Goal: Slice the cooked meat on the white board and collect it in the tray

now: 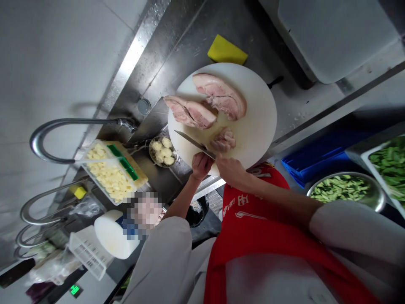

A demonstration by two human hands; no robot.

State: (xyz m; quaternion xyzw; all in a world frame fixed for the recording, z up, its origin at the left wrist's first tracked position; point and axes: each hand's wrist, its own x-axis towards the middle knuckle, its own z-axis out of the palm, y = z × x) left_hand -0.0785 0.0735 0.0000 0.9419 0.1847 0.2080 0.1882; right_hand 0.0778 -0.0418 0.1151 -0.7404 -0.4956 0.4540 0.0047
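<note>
On a round white cutting board [259, 109] lie two thick slabs of pale meat with skin, one slab [221, 93] at the back and another slab [191, 112] to its left. A small heap of cut meat pieces [224, 139] sits nearer to me. My right hand [231, 171] is closed at the handle end of a knife [191, 140], whose blade points away to the left across the board. Curled fingers of my left hand [202, 164] meet the near side of the blade; whatever they hold is hidden.
A yellow sponge [227, 50] lies behind the board. To the left are a faucet [79, 121], a pot of pale round pieces [163, 152] and a tray of pale chunks [107, 173]. A bowl of sliced greens [343, 188] stands right. Another person [144, 213] is at lower left.
</note>
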